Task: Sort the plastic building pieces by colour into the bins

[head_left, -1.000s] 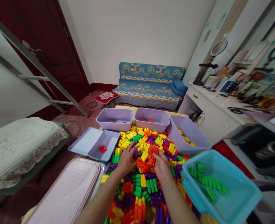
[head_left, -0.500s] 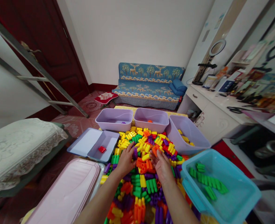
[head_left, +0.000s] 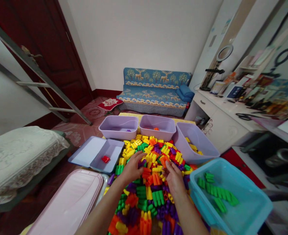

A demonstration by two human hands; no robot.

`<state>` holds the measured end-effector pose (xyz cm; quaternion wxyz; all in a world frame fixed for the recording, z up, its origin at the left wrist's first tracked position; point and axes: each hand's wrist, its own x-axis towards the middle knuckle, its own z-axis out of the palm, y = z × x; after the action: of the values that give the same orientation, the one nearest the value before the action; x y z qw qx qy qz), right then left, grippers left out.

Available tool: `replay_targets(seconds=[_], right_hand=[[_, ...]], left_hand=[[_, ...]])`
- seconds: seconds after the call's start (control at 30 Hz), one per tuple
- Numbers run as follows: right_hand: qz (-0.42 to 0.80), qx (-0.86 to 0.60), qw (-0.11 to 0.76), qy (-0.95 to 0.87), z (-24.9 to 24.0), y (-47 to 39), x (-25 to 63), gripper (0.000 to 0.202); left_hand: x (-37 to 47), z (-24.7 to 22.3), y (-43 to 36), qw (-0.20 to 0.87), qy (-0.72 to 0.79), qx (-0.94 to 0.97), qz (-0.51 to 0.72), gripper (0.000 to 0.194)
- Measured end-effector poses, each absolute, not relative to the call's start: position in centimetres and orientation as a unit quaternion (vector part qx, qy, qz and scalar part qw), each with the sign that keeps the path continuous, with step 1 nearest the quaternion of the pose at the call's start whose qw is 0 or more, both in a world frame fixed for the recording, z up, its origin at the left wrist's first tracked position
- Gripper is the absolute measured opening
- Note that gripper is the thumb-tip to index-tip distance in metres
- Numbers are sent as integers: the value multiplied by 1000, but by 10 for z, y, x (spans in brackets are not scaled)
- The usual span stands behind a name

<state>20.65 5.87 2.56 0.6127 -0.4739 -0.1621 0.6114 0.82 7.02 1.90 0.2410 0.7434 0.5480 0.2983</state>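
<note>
Bullet-shaped plastic building blocks (head_left: 158, 197) in yellow, green, orange, red and purple form a large pile in front of me. My left hand (head_left: 133, 167) is over the pile's left middle, thumb and fingers apart. A purple block (head_left: 142, 163) shows in the gap between them; I cannot make out any grip on it. On the other side, my right hand (head_left: 175, 178) has its thumb and fingertips closed on an orange block (head_left: 163, 160), just above the pile. More orange blocks (head_left: 155, 179) lie between the two hands.
Lilac bins (head_left: 119, 134) stand along the back, a few blocks inside. A teal bin (head_left: 253, 209) with green blocks is at right. On the left are an open case (head_left: 85, 153) with a red block and a pink-lidded box (head_left: 68, 202). A sofa (head_left: 156, 94) stands behind.
My right hand has moved slightly right with the orange block at its fingertips. The left hand has shifted a little to the right over the pile. The whole view has tilted slightly.
</note>
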Motion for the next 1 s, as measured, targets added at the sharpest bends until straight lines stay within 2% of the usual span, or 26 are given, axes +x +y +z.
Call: replay_targets(seconds=[0.13, 0.27, 0.47, 0.63, 1.0], right_hand=[[618, -467, 613, -157, 23, 56, 207, 49], [621, -478, 590, -193, 20, 55, 209, 48], [600, -508, 528, -321, 23, 68, 214, 41], [567, -513, 513, -390, 48, 101, 208, 42], [494, -522, 549, -427, 100, 180, 199, 37]], left_hand=[[22, 29, 68, 209, 531, 762, 308, 45], [32, 25, 66, 161, 523, 802, 242, 55], [34, 18, 69, 148, 546, 789, 238, 46], [34, 19, 71, 149, 546, 786, 249, 44], [35, 18, 72, 153, 552, 781, 249, 41]])
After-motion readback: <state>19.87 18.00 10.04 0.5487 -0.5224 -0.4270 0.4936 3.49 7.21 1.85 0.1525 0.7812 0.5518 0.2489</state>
